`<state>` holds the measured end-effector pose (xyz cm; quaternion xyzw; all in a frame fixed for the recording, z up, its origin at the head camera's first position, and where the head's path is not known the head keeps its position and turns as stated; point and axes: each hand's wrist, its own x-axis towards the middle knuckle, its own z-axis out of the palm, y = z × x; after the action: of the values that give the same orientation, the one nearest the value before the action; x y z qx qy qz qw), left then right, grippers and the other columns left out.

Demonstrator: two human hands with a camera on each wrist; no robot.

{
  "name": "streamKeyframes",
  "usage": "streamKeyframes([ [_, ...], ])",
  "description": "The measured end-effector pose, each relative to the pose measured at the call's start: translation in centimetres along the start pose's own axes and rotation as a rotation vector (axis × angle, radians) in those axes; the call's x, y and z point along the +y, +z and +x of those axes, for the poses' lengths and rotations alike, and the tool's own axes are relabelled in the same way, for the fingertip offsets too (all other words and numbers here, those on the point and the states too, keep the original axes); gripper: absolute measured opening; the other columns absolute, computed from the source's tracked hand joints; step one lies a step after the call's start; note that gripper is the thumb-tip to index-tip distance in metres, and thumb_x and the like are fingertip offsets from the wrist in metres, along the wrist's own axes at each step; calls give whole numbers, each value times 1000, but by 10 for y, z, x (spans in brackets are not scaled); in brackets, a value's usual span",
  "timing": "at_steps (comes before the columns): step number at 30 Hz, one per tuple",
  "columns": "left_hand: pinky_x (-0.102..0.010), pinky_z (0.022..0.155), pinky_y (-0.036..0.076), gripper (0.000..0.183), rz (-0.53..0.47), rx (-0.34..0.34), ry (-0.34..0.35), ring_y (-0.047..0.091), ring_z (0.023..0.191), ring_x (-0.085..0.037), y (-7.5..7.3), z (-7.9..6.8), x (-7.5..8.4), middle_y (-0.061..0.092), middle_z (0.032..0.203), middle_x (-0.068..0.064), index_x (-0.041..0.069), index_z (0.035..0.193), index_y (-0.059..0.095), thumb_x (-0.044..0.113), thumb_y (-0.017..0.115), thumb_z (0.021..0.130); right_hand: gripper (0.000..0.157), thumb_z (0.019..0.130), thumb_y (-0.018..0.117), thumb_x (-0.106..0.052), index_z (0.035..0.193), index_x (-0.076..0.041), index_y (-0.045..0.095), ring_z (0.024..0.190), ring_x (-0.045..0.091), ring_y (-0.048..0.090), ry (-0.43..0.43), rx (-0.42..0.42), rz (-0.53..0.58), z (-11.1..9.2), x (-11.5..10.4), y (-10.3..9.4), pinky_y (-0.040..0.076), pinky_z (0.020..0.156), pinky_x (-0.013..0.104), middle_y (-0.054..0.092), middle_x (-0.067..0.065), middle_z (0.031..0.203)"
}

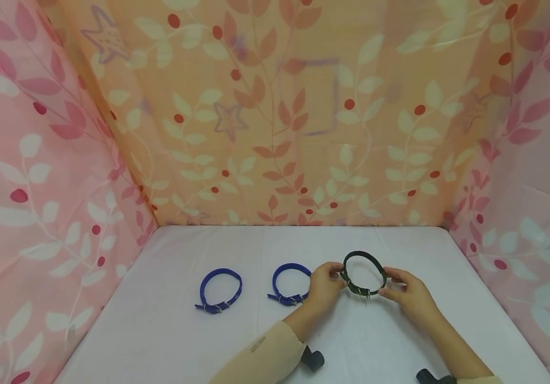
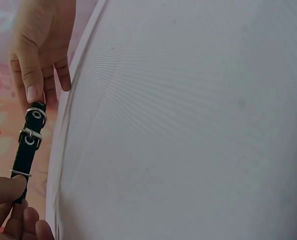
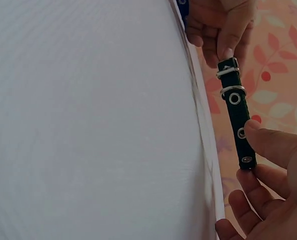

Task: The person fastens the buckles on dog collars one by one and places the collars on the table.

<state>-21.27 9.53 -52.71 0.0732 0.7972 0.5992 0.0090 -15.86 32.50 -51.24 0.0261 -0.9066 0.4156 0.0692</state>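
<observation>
A dark green buckled collar (image 1: 358, 290), closed into a loop, is held up over the right part of the table. My left hand (image 1: 325, 285) pinches its left side between thumb and fingers. On the opposite side my right hand (image 1: 411, 296) pinches the band. The left wrist view shows the collar's metal buckle and eyelets (image 2: 30, 135) between the two hands. In the right wrist view the strap (image 3: 234, 112) has metal rings and eyelets, with my right thumb pressed on it. A blue collar (image 1: 282, 298) lies just left of my left hand, which partly covers its right edge.
Another blue buckled collar (image 1: 221, 308) lies further left on the white table (image 1: 150, 341). Floral cloth walls (image 1: 275, 133) enclose the table at the back and both sides. Dark wrist-worn devices (image 1: 314, 360) show at the forearms.
</observation>
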Motion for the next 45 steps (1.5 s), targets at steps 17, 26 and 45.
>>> streamKeyframes([
  [17, -26, 82, 53, 33, 103, -56, -38, 62, 90, -8, 5, 4, -5, 71, 97, 4, 10, 107, 73, -5, 81, 79, 71, 88, 83, -25, 143, 5, 51, 137, 49, 47, 75, -94, 26, 5, 10, 4, 34, 112, 64, 58, 30, 140],
  [26, -24, 80, 52, 34, 179, -90, -30, 60, 88, -6, 4, 6, -5, 69, 96, 4, 10, 109, 72, -3, 82, 80, 71, 87, 83, -33, 141, 4, 54, 138, 52, 43, 73, -121, -36, 8, 15, 2, 31, 111, 67, 58, 29, 140],
  [45, -24, 88, 52, 55, 201, -197, -16, 62, 100, -9, -1, 5, -5, 67, 111, 2, 10, 121, 66, -9, 81, 71, 65, 87, 81, -42, 140, -10, 62, 123, 27, 59, 16, -104, -40, 12, 35, -5, 39, 91, 10, 69, 11, 130],
])
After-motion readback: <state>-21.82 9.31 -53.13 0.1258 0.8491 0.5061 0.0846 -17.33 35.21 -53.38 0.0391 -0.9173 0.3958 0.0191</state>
